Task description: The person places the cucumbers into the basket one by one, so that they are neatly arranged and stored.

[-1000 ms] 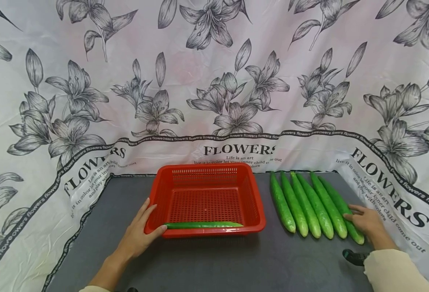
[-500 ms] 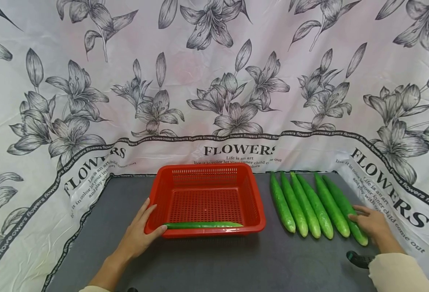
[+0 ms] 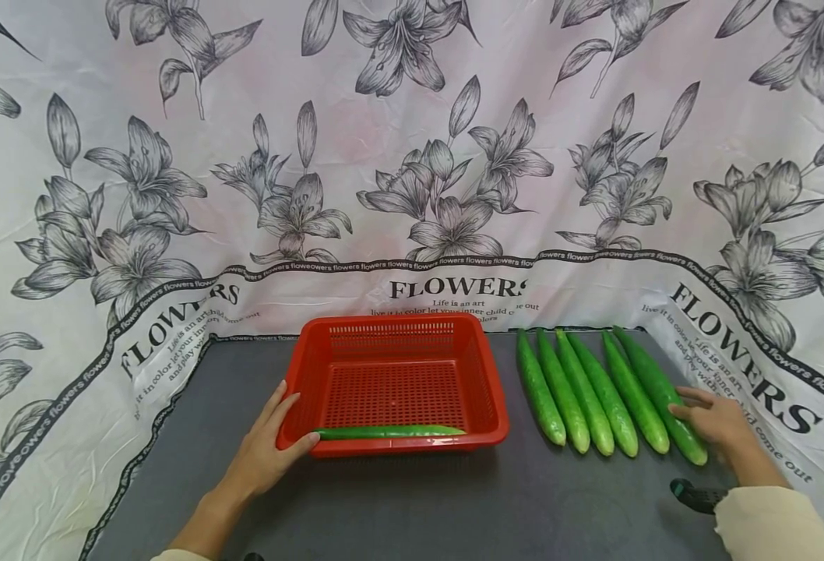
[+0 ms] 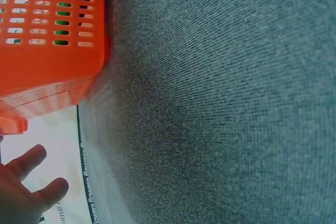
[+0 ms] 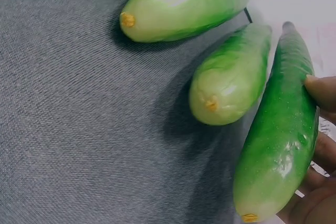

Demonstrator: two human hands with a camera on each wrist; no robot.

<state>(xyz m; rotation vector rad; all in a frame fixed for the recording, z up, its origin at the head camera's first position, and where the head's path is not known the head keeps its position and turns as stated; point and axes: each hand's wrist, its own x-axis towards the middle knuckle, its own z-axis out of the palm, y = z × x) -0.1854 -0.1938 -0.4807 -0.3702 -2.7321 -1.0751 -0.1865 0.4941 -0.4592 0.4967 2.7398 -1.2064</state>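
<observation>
Six long, glossy green cucumbers (image 3: 599, 389) form a slanted row at the right of the head view. There we see the right hand (image 3: 720, 425) pinching the outermost cucumber (image 3: 657, 386) between thumb and fingers; whether it touches the grey fabric tabletop (image 3: 454, 506) we cannot tell. At lower left, we find the left hand (image 3: 265, 452), fingers spread, against the near-left corner of a red perforated plastic basket (image 3: 494, 382), where another green cucumber (image 3: 391, 431) lies along the near wall.
</observation>
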